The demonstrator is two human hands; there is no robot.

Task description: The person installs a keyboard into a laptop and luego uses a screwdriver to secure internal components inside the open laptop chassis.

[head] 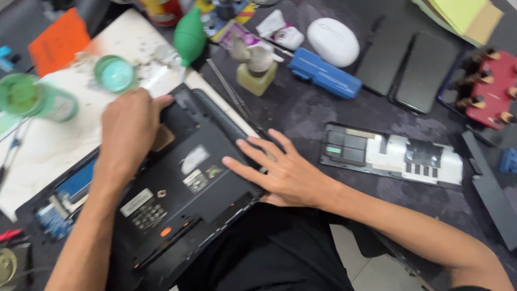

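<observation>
Black laptop (177, 199), bottom up, lies at the near left of the surface (301, 113), where the left hand (129, 134) curls its grip on the far edge while the right hand (280, 170), fingers loosely spread, presses flat to steady it.

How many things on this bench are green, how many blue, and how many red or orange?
Green: 3, the rubber blower bulb, the bottle, the round lid.
Blue: 1, the long case.
Red or orange: 2, the orange card, the red tool holder.
Total: 6.
Both hands, left and right, rest on the black laptop.
</observation>
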